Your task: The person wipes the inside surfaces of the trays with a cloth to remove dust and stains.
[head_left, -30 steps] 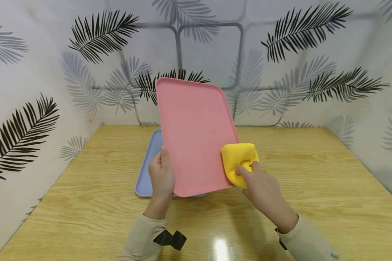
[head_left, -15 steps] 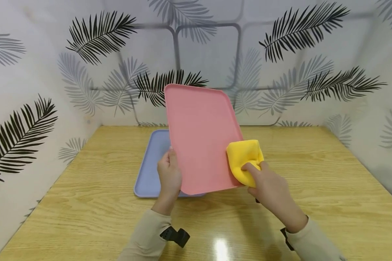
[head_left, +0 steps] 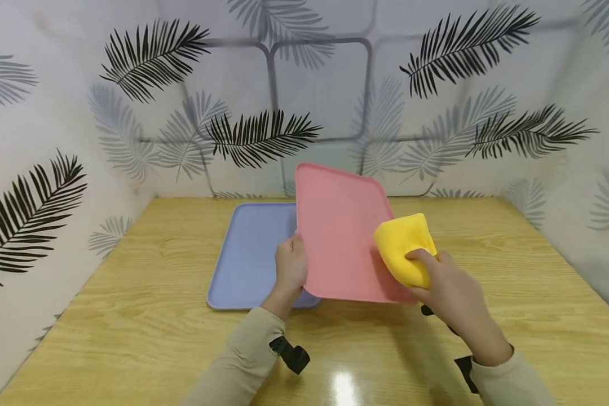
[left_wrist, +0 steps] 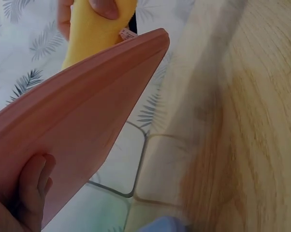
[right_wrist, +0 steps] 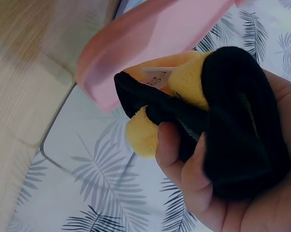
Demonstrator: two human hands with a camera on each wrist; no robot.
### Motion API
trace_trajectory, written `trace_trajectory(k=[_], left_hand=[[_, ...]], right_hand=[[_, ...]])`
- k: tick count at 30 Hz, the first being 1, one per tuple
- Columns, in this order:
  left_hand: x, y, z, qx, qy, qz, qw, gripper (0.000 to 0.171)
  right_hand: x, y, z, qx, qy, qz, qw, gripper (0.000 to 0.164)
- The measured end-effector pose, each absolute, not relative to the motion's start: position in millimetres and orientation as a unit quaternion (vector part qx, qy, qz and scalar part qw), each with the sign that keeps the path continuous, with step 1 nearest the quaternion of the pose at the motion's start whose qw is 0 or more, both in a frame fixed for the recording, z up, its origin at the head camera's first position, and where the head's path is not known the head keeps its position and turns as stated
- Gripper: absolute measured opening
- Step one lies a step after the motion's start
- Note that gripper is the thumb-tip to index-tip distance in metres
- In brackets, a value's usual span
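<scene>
A pink rectangular tray (head_left: 342,237) with a low rim is held tilted above the table in the head view. My left hand (head_left: 290,265) grips its left edge, thumb on the inner face; in the left wrist view the fingers (left_wrist: 33,181) curl against the underside. My right hand (head_left: 449,293) holds a bunched yellow cloth (head_left: 403,248) at the tray's right edge, overlapping it in the head view. The right wrist view shows a black side of the cloth (right_wrist: 242,145) and a white label (right_wrist: 157,76), with the fingers (right_wrist: 172,157) wrapped around it.
A blue tray (head_left: 254,254) lies flat on the wooden table (head_left: 132,338), its right part hidden behind the pink tray. Leaf-patterned fabric (head_left: 325,84) stands behind the table and along both sides.
The pink tray has moved right and down and leans further back, with both hands following. More of the blue tray shows. The cloth has shifted right with my right hand.
</scene>
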State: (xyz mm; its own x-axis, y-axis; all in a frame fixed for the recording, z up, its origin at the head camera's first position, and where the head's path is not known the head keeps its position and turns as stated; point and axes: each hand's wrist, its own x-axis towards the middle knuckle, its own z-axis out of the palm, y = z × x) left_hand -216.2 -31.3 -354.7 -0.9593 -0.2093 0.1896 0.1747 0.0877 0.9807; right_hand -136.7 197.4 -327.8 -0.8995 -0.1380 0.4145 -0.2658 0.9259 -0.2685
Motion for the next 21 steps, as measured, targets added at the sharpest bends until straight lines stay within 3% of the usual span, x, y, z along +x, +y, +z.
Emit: trace_trajectory(k=[10,21], left_hand=[[-227,-11,-364,0.015,-0.738,-0.669,0.09,0.043],[-233,-1,-376,0.016,-0.77,-0.631,0.091,0.043]], right_hand=[[-134,215,-329,0.066,-0.965,0.176,0.185,0.047],[-131,228,-329,0.037,-0.965,0.187,0.181,0.045]])
